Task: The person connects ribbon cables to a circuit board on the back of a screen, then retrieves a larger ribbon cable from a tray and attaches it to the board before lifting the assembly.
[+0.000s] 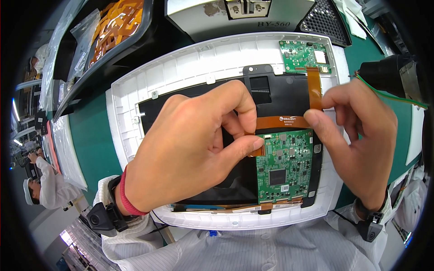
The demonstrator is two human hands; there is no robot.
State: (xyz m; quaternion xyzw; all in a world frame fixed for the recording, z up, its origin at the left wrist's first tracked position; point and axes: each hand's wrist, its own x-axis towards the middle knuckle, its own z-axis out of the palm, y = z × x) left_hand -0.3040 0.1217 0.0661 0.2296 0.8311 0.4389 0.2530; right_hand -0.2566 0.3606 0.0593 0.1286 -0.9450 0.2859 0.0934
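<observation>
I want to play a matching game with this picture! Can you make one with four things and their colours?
Things:
1. flat ribbon cable
2. big circuit board
3. back cover
4. wristband at the left hand

Colours:
A. white
B. orange
C. red
D. green

Pairs: 1-B, 2-D, 3-A, 4-C

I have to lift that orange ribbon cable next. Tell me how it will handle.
The orange ribbon cable is probably floppy and very light: it is a thin flat strip that turns a corner. It likely creases easily, so both the left hand and the right hand pinch it.
</observation>
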